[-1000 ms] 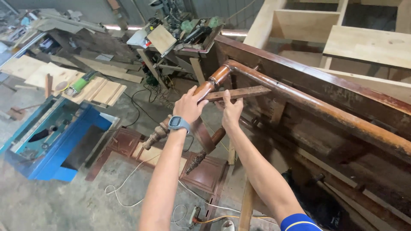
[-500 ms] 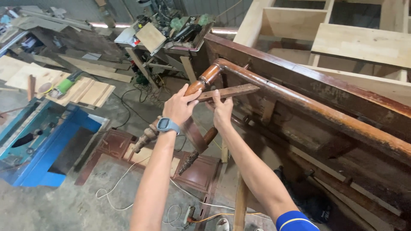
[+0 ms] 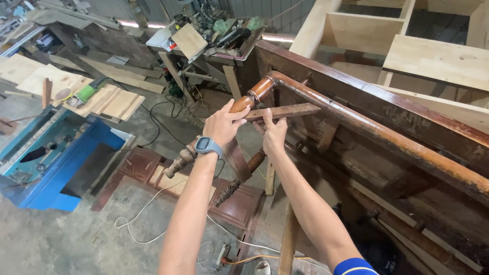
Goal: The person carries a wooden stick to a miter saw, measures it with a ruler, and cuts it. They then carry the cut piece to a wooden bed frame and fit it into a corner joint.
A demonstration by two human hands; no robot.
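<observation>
A large dark wooden frame (image 3: 387, 109) is lying tilted across the right half of the view, with a rounded, reddish-brown rail (image 3: 377, 135) running along it from the upper middle down to the right edge. Behind it, pale plywood cabinets (image 3: 367, 30) are standing open along the top right. On the left, a blue machine (image 3: 51, 158) is sitting on the concrete floor (image 3: 76, 239), and beyond it pale boards (image 3: 109, 102) are lying stacked with a green power tool (image 3: 84, 94) resting on them; no readable package or sign is showing, only a pale square board (image 3: 189, 40) leaning on a cluttered workbench (image 3: 224, 43) at the top. A brown panelled door piece (image 3: 239, 198) is lying flat on the floor beneath the arms, with a white cable (image 3: 137, 219) looping beside it. Both bare arms are stretching forward and upward from the bottom edge, nearly straight. The left hand (image 3: 223, 126), with a blue-grey watch (image 3: 208, 146) on its wrist, is curling its fingers around a turned wooden leg (image 3: 244, 104) just below where that leg is meeting the rail. The right hand (image 3: 275, 135) is pinching a thin flat wooden slat (image 3: 285, 112) from below, thumb and fingers pressing on its near end; the slat is lying roughly level, reaching from the turned leg toward the rail.
</observation>
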